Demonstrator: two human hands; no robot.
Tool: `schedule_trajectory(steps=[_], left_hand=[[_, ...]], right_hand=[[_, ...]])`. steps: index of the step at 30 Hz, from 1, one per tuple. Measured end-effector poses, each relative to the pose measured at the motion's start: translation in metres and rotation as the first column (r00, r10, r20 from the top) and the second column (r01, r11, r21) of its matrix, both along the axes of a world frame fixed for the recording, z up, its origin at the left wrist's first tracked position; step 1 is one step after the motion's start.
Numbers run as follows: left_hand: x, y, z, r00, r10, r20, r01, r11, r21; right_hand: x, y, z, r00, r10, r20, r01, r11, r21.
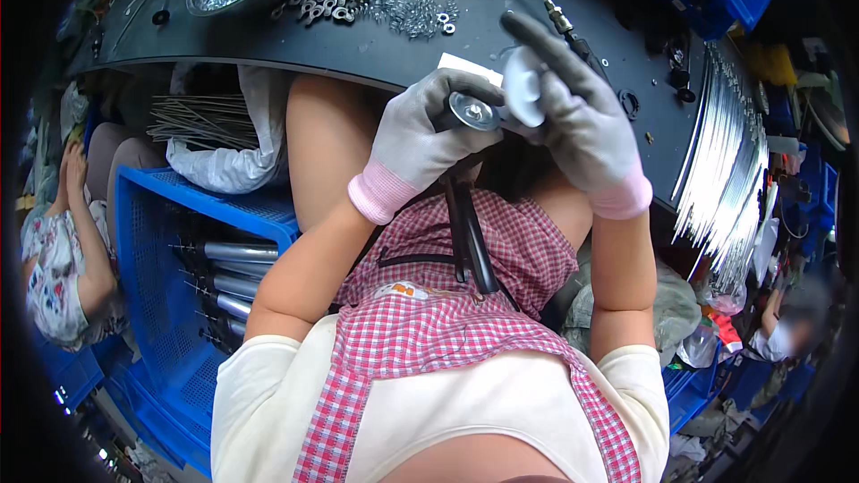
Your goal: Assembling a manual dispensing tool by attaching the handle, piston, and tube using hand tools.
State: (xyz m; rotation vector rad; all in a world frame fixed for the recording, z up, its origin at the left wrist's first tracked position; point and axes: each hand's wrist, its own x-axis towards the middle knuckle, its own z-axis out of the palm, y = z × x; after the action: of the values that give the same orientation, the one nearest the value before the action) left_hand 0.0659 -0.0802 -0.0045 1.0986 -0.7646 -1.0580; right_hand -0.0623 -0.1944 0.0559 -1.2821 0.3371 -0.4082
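Note:
Both hands wear grey-white work gloves with dark fingers and pink cuffs, and they meet just in front of the table edge. My left hand (407, 143) is closed round a part with a round, shiny metal end (474, 113); the rest of that part is hidden by my fingers. In my right hand (595, 139) a white round plastic cap (519, 89) is pinched beside the metal end, with the index finger stretched up past it. Whether the cap touches the metal-ended part I cannot tell. A white flat piece (469, 66) shows just behind my left hand.
On the dark table (358, 46) lie coil springs (412, 11), ring-ended metal parts (331, 2) and a bowl (193, 0) of small metal pieces. A hose-fed tool (562, 20) lies behind my right hand. Thin metal rods (723, 156) stand right; a blue crate (143, 241) holds metal tubes left.

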Motion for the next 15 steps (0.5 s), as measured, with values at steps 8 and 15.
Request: schedule_trajectory(steps=[8, 15], left_hand=[[0.0, 0.01, -0.004, 0.962, 0.044, 0.269, -0.025, 0.997, -0.076], [-0.005, 0.011, 0.0, 0.995, 0.074, 0.065, -0.074, 0.997, -0.016]], right_hand=[[0.007, 0.008, 0.009, 0.979, -0.067, -0.193, 0.017, 0.968, -0.25], [0.007, 0.013, 0.011, 0.962, -0.145, -0.233, 0.003, 0.855, -0.518]])
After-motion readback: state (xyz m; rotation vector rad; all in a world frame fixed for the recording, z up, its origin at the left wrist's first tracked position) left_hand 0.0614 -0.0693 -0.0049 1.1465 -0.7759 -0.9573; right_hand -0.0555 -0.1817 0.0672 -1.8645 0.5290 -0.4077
